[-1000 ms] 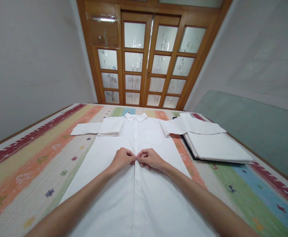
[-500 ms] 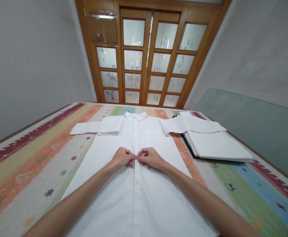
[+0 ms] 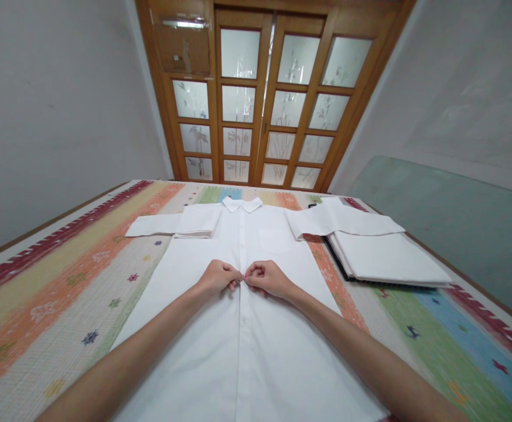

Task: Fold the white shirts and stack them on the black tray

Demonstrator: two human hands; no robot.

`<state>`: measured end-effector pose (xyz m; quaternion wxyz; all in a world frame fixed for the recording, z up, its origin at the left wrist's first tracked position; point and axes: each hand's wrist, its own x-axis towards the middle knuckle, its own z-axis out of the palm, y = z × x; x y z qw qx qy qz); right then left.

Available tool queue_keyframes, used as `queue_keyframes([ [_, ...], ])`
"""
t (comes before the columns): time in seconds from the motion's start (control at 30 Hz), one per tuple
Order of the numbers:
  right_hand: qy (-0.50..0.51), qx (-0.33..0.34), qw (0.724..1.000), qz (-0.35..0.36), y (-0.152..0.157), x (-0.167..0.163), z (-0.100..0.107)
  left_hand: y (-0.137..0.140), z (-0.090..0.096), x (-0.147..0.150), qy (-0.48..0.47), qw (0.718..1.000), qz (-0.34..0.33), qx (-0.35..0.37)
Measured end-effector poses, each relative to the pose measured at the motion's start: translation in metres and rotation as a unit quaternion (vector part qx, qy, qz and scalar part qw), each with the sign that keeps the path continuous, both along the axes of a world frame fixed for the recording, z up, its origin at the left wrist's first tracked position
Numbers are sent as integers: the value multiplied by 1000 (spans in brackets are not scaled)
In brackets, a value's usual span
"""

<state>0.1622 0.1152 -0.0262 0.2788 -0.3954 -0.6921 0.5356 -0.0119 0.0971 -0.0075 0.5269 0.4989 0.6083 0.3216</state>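
A white button-up shirt (image 3: 273, 346) lies face up in front of me, its collar at the far end and its front placket running down the middle. Both sleeves are folded out to the sides. My left hand (image 3: 221, 276) pinches the placket near mid-chest, thumb and finger pressed together. Right beside it, my right hand (image 3: 268, 279) pinches the same spot from the other side, and the fingertips of both hands meet. Whatever button sits between them is hidden by the fingers.
A striped, patterned cloth (image 3: 106, 293) covers the table. To the right, folded white cloth (image 3: 388, 261) lies on a flat black item (image 3: 335, 261), partly under the right sleeve. A pale green panel (image 3: 449, 223) leans along the right wall. Wooden glazed doors (image 3: 260, 135) stand beyond the table.
Both hands keep their pinch at the same place on the placket, with only slight finger movement. The camera view has shifted a little.
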Motion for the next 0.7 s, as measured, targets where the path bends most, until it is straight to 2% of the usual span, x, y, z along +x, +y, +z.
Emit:
queue_keyframes([
  [0.37, -9, -11, 1000, -16, 1, -2, -3, 0, -3, 2, 2, 1000, 14, 12],
  [0.7, -19, -48, 997, -50, 1, -9, -6, -1, -6, -2, 32, 997, -48, 58],
])
